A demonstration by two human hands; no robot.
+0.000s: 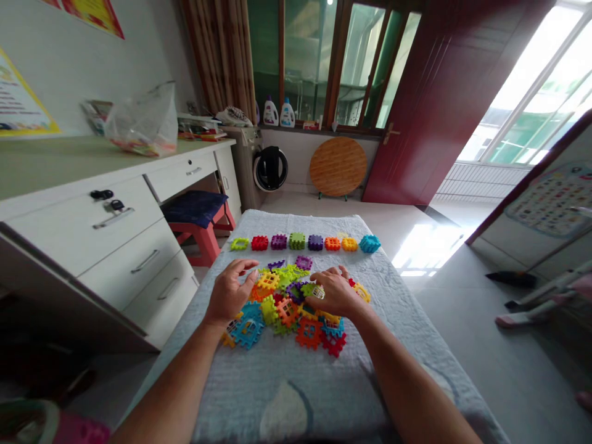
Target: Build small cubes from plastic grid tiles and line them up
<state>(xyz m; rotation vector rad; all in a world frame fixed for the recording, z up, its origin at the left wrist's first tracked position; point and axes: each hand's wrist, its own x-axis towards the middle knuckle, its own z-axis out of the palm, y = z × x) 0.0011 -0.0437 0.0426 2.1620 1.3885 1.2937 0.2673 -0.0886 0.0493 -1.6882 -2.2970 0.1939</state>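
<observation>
A loose heap of interlocking plastic tiles (287,311) in several colours lies on the cloth-covered table between my hands. My left hand (231,291) hovers at the heap's left edge, thumb and fingers apart with nothing between them; a yellow tile (268,281) is close to its thumb. On the right side of the heap, my right hand (335,290) is bent over the tiles, with a pale green tile (317,292) between its thumb and forefinger. Part of the heap is hidden under this hand. A purple tile (304,263) lies just beyond the heap.
Behind the heap runs a row of stacked tiles sorted by colour, from a lime stack (239,244) to a blue stack (370,243). A grey-blue cloth (259,394) covers the table. A stool (197,213) and a white desk (134,234) stand to the left.
</observation>
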